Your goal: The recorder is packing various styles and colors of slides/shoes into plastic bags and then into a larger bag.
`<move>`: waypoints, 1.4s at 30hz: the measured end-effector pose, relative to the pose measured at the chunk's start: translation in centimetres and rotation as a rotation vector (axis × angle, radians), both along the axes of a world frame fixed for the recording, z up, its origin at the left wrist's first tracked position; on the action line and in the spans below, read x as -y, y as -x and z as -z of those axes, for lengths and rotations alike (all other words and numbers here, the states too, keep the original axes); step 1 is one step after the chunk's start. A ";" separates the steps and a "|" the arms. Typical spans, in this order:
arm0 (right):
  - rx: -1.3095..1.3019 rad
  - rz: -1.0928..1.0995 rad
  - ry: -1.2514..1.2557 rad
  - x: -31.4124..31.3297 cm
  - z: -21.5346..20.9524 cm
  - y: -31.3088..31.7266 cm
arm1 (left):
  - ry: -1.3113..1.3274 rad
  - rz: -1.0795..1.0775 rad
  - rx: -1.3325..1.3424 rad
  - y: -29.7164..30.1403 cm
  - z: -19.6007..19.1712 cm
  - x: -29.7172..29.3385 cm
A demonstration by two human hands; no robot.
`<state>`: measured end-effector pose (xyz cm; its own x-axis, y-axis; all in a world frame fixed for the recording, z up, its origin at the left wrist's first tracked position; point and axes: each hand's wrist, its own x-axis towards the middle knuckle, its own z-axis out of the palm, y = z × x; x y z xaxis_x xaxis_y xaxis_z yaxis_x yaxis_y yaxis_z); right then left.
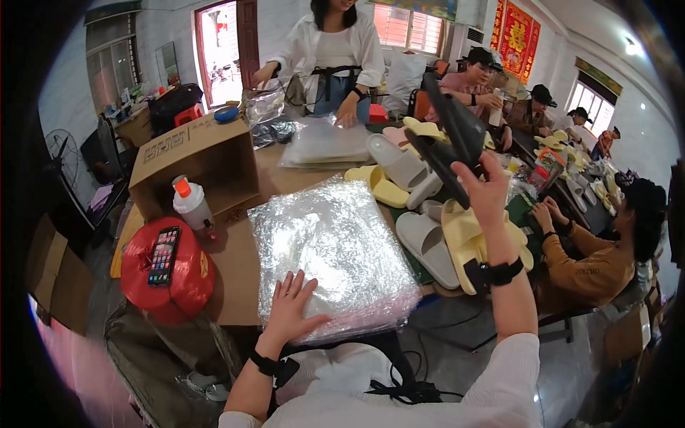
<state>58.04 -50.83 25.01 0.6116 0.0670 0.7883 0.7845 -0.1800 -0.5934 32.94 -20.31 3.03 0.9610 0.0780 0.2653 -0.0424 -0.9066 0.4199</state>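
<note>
My left hand (291, 311) lies flat with its fingers spread on a stack of shiny clear plastic bags (335, 246) at the table's near edge. A pair of black slippers (457, 118) is raised above the right side of the table, gripped in my right hand (488, 191). Under that hand lies a heap of slippers, among them a grey slipper (427, 246) and a pale yellow slipper (464, 232). Parts of the heap are hidden by my right arm and the black pair.
At the left stand an open cardboard box (196, 167), a white bottle with an orange cap (191, 203) and a red roll (193, 285) bearing a phone (163, 257). Across the table, a person's hand (348, 110) rests on another bag stack (325, 143). Several people sit along the right.
</note>
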 end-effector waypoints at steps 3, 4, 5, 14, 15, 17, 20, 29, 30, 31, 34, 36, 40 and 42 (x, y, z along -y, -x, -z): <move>0.037 -0.016 0.147 -4.0 1.5 4.8 | -0.004 0.007 -0.047 0.0 -0.3 0.1; 0.082 -0.004 0.204 -5.3 2.9 5.9 | -0.005 -0.002 -0.049 0.1 -0.1 0.1; 0.139 -0.075 0.287 -6.3 4.3 6.8 | -0.001 0.011 -0.038 0.0 0.0 0.1; 0.141 -0.367 0.868 -10.0 16.6 11.7 | -0.083 0.010 -0.032 -0.3 0.6 -0.1; 0.035 -0.391 0.854 -9.7 16.5 11.4 | -0.069 0.008 -0.007 -0.1 0.6 -0.1; -0.097 -0.351 0.799 -9.5 15.2 10.3 | -0.050 -0.002 0.028 -0.1 0.5 -0.2; 0.050 0.054 0.757 -9.8 13.4 7.9 | -0.042 -0.013 0.069 0.1 0.6 -0.2; -0.157 -0.296 0.939 -14.1 17.9 4.3 | -0.078 0.011 0.021 0.2 0.8 0.2; -0.100 -0.226 0.973 -14.4 18.2 4.4 | -0.080 0.019 0.024 0.0 0.7 0.2; -0.110 -0.203 0.970 -14.6 18.8 4.4 | -0.089 0.011 -0.043 -0.1 0.5 0.3; 0.037 -0.302 0.864 -14.5 19.9 2.2 | -0.027 0.048 -0.036 -0.8 0.4 0.2; 0.000 -0.324 0.931 -15.2 18.2 2.9 | -0.018 -0.005 -0.067 0.4 -1.0 0.0; 0.074 -0.259 0.515 -12.0 15.0 4.0 | -0.045 0.025 -0.156 0.5 -2.8 0.4; -0.081 -0.179 0.390 -9.6 13.0 5.7 | -0.079 0.057 -0.160 0.3 -3.3 0.5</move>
